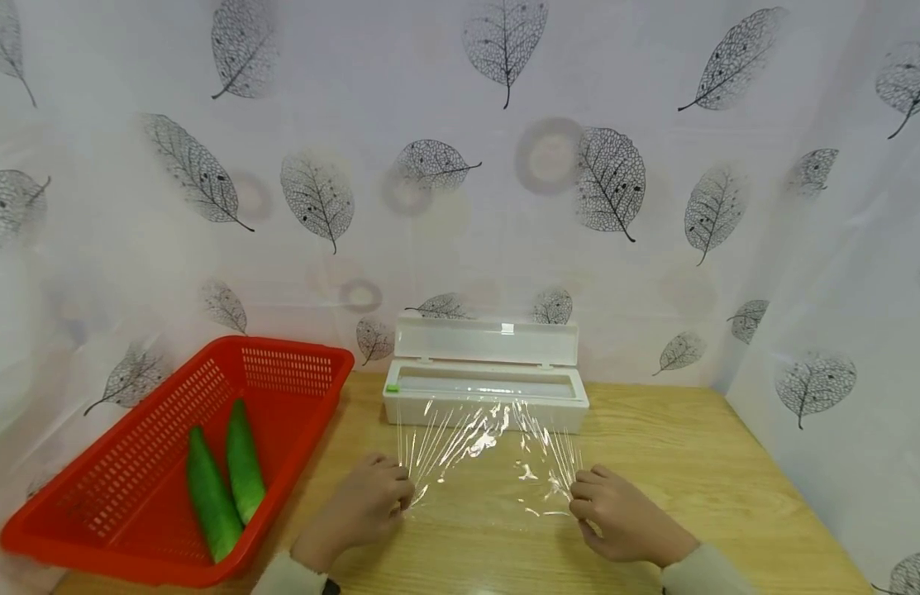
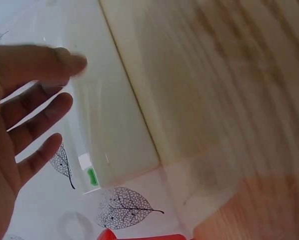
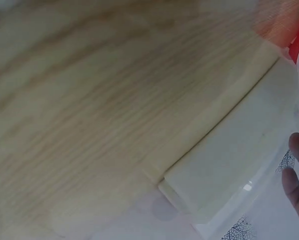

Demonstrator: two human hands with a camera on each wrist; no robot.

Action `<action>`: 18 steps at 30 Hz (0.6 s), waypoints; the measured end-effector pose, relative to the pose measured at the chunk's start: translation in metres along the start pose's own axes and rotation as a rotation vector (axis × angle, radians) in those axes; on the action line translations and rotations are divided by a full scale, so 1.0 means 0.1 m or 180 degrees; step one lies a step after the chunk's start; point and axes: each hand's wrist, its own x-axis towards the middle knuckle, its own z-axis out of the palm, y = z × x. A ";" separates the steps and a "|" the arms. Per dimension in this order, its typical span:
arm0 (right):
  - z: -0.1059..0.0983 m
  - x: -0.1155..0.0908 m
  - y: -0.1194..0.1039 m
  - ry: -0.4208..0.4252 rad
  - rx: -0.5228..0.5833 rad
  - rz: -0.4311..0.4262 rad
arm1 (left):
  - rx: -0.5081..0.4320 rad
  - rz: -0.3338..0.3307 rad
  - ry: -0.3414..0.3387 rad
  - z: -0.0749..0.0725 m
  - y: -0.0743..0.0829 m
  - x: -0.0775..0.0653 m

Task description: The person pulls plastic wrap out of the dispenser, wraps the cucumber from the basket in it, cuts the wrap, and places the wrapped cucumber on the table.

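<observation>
A sheet of clear cling film (image 1: 480,446) stretches toward me from a white dispenser box (image 1: 581,392), gathered into shiny creases. Its near left corner is pinched by my left hand (image 1: 366,500); in the left wrist view thumb and index finger (image 2: 44,64) come together while the other fingers spread apart. At the near right corner my right hand (image 1: 625,512) pinches the film, and a few of its fingers (image 3: 297,187) show at the edge of the right wrist view. The box's lid (image 1: 485,340) is raised, with a green slider (image 1: 392,387) at the left end.
To the left, a red plastic basket (image 1: 326,351) holds two long green cucumbers, one cucumber (image 1: 212,496) beside the other (image 1: 244,463). Everything stands on a light wooden table (image 1: 653,430). A white leaf-patterned curtain (image 1: 460,231) rises behind and along the sides.
</observation>
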 end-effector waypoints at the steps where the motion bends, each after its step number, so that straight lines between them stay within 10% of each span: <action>1: 0.01 0.00 -0.01 -0.0075 0.0004 0.0032 | 0.0004 -0.0008 -0.0029 0.01 0.00 0.00; 18: 0.06 0.03 -0.03 -0.0908 0.0020 0.0333 | -0.0360 -0.0692 -0.0927 -0.09 0.00 0.01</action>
